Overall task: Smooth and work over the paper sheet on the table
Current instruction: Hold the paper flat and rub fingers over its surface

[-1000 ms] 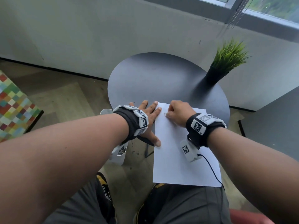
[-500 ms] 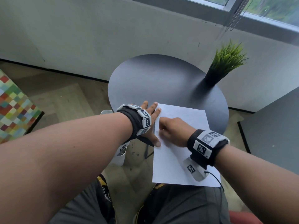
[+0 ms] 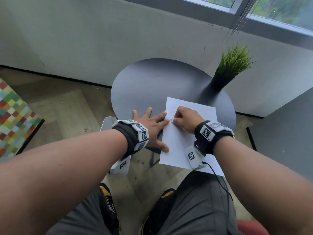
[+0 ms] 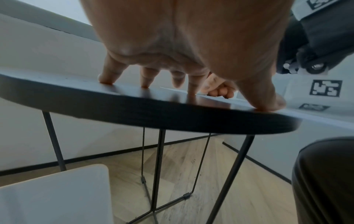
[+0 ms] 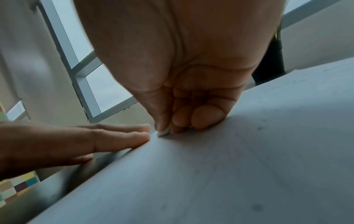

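Observation:
A white paper sheet [image 3: 183, 146] lies on the right part of the round dark table [image 3: 152, 85], and its near end hangs over the table's edge above my lap. My left hand [image 3: 157, 131] lies flat with spread fingers, its fingertips on the tabletop and on the sheet's left edge, its thumb on the edge nearer me. My right hand [image 3: 184, 119] is curled into a fist on the sheet near its far left part. In the right wrist view the right hand [image 5: 182, 118] presses thumb tip and knuckles onto the paper [image 5: 229, 174], just beside the left fingers [image 5: 114, 136].
A potted grass plant [image 3: 232, 68] stands at the table's far right rim. A white object [image 4: 53, 194] sits on the floor under the table's left side. A grey cabinet [image 3: 288, 124] is at the right, a chequered cushion [image 3: 13, 119] at the left.
My right fist slid toward me along the sheet's left edge, then back toward its far end. My left hand spread its fingers wider and stayed on the edge.

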